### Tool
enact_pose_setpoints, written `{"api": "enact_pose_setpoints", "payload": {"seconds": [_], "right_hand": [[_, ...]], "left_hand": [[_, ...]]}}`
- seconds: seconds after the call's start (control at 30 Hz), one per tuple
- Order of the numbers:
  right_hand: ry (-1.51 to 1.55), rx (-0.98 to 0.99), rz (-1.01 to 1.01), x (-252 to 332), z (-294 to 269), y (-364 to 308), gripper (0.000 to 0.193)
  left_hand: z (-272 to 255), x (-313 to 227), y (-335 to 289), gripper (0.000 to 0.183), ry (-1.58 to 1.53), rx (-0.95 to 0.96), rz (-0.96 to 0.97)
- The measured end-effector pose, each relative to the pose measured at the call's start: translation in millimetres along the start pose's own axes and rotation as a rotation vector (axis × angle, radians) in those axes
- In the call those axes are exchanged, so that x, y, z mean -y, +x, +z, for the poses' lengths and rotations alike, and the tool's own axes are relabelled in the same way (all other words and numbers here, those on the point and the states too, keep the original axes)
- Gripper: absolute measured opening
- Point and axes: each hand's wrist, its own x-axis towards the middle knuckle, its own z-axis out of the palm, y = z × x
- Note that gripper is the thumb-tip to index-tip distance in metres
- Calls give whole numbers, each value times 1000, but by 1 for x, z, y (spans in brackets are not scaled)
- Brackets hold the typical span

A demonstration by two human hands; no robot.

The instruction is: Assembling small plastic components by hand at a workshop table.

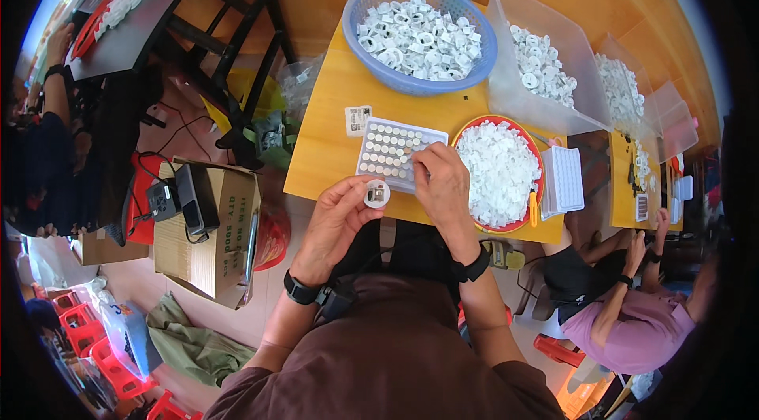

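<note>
My left hand (336,222) pinches a small round white plastic housing (378,203) between thumb and fingers. Its open face is turned up, showing a dark, partly metallic inside. My right hand (444,187) is over the right side of a white tray (431,134), thumb and fingertips drawn together. Whatever the fingertips hold, if anything, is hidden. Rows of silvery button cells (387,149) lie in the tray. Right beside this hand, a red round tray (518,227) with a yellow edge is heaped with small white plastic pieces (498,171).
A blue-purple basket (419,86) full of white housings stands farther back on the yellow table (320,131). Right of it is a translucent bin (581,80) with more. An orange-handled tool (533,208) and stacked white trays (563,179) lie rightward. A co-worker (632,325) sits at right.
</note>
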Motion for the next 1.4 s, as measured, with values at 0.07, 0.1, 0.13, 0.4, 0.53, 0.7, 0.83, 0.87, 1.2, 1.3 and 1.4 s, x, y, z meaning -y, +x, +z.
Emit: {"api": "enact_pose_setpoints", "payload": {"seconds": [0.07,0.1,0.13,0.4,0.53,0.7,0.83,0.87,1.2,1.3,1.4], "right_hand": [[-4,-60,8,-2,2,-1,10],[-1,-58,5,-2,1,-1,10],[44,-37,93,-2,-1,-2,11],[426,-50,195,34,-27,-13,15],[399,-92,59,45,-27,-22,16],[239,-175,-111,42,-20,-25,18],[229,-172,-127,41,-18,-27,19],[234,-156,-138,41,-19,-27,19],[211,-77,-232,38,-14,-29,23],[196,-65,-242,39,-15,-29,23],[261,-63,-220,36,-14,-29,22]], "left_hand": [[2,1,0,28,0,7,-5],[4,2,1,28,2,-2,-11],[5,2,2,28,4,-11,-17],[2,7,4,23,3,11,-36],[6,12,7,22,37,0,-22],[12,12,8,22,111,0,-22],[14,12,7,22,113,-13,-9],[14,12,7,22,113,-14,-10],[11,13,5,21,122,-50,-15],[10,14,6,21,127,-48,-21],[9,14,6,20,150,-38,-23]]}}
